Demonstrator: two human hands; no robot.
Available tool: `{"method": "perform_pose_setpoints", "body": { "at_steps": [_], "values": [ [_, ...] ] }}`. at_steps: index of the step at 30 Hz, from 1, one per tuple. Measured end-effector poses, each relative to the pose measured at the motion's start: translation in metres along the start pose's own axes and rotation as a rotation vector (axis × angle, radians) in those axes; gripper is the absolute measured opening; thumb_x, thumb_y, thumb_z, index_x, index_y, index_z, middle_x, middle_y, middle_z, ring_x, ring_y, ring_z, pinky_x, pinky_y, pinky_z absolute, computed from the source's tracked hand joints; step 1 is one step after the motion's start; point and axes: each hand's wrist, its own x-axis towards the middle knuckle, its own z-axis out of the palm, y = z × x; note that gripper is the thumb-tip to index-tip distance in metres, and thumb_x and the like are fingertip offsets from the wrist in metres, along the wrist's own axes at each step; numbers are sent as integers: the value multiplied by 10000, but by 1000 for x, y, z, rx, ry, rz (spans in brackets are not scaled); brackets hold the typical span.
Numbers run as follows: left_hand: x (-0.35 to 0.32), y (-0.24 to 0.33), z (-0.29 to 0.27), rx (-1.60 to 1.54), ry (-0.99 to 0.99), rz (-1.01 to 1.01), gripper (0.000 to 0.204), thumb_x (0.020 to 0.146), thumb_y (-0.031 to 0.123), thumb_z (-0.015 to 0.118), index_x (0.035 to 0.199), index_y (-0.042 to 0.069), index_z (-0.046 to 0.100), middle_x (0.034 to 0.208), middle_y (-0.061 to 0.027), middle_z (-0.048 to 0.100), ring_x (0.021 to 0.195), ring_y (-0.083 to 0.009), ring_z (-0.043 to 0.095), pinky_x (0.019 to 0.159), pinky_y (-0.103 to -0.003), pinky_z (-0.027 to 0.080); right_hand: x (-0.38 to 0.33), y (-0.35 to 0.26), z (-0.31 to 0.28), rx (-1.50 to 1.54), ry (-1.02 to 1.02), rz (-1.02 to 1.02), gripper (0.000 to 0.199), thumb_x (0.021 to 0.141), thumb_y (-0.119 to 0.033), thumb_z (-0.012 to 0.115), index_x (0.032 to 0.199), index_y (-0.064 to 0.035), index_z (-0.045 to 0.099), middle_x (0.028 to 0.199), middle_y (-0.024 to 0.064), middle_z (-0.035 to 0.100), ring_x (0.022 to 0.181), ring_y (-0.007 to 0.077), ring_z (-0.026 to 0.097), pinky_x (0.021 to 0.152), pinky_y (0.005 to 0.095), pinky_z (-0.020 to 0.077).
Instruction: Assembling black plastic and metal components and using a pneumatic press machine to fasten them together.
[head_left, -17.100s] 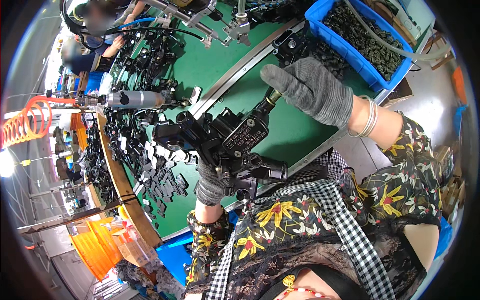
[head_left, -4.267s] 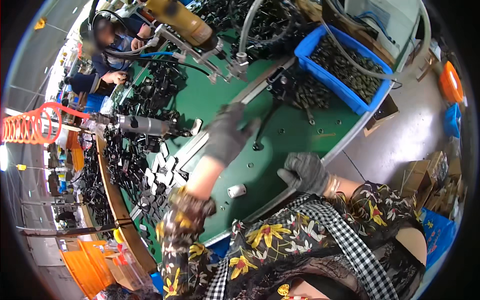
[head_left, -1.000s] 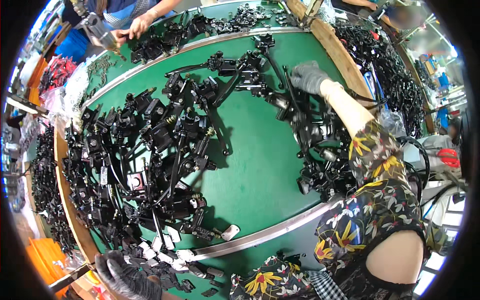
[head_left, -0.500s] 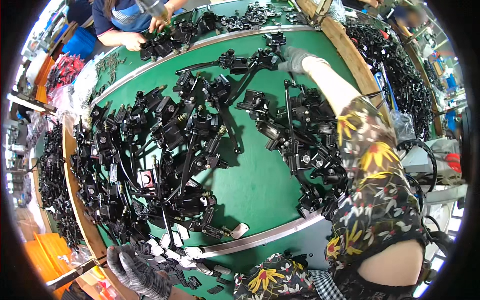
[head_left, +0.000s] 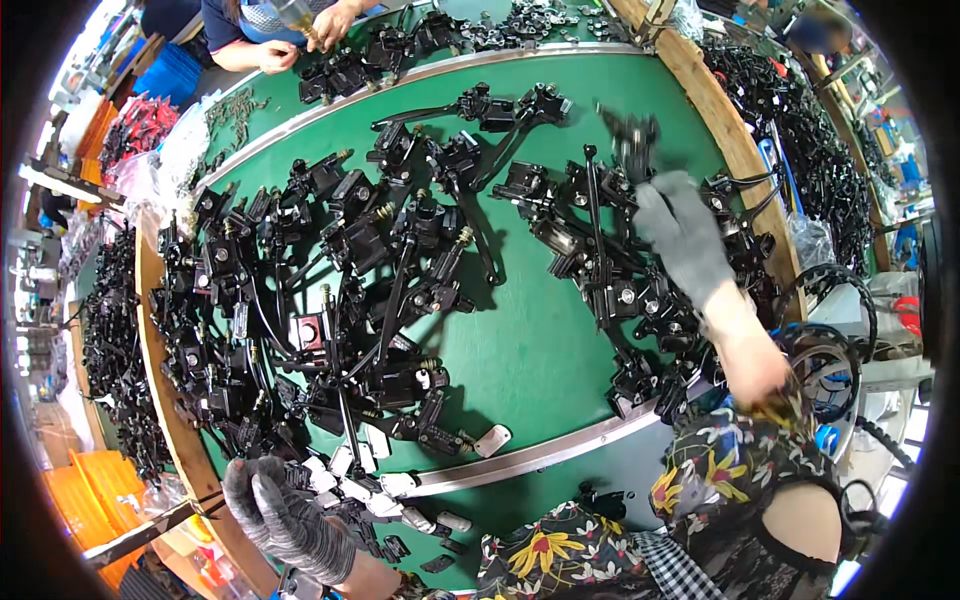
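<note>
At the lower left of the frame you have stacked orange plastic (head_left: 90, 500), and just right of it a wooden rail (head_left: 163, 385) runs up along the table's edge. Over the rail's lower end is your left hand (head_left: 295, 525), in a grey knitted glove, its fingers loosely curled and apart; you hold nothing that shows in it. Just beyond its fingertips, a large heap of black lever assemblies (head_left: 355, 240) fills the left half of the table, its pieces tangled and overlapping. Near the top left, across a metal strip (head_left: 330, 102), a co-worker's hands (head_left: 278, 57) are busy by a smaller row of black parts (head_left: 350, 70).

To the right of your left hand, near the bottom of the frame, lie pale metal plates (head_left: 398, 484), with small dark pads (head_left: 396, 547) just below them. Bare green tabletop (head_left: 505, 345) opens in the middle of the frame, and right of it sits a second heap (head_left: 625, 290) of the same black assemblies.

Your right hand (head_left: 683, 235), gloved in grey, reaches up over this heap's upper right side. Its fingers are drawn partly closed on one black assembly (head_left: 635, 142), which sticks out past your fingertips toward the top of the frame; blur hides the exact grip. Further right, another wooden rail (head_left: 700, 110) slants down beside your hand, clear of it.
</note>
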Motion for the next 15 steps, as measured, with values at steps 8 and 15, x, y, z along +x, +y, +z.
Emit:
{"method": "perform_pose_setpoints", "body": {
  "at_steps": [8, 15],
  "values": [
    [5, 23, 21, -69, 143, -143, 315, 898, 95, 623, 1180, -33, 562, 1015, -91, 591, 899, -164, 590, 829, -291, 510, 42, -75, 44, -416, 132, -726, 348, 878, -375, 590, 1078, -94, 638, 1181, 99, 603, 1163, 293, 528, 1005, 424, 415],
    [1, 22, 33, -151, 100, -188, 309, 932, 105, 585, 1206, -35, 564, 1084, -95, 581, 936, -161, 592, 851, -280, 522, 202, -79, 148, -791, -277, -504, 725, 789, -361, 714, 1417, -153, 419, 1359, 153, 522, 1275, 311, 479, 1073, 421, 377]
  ]
}}
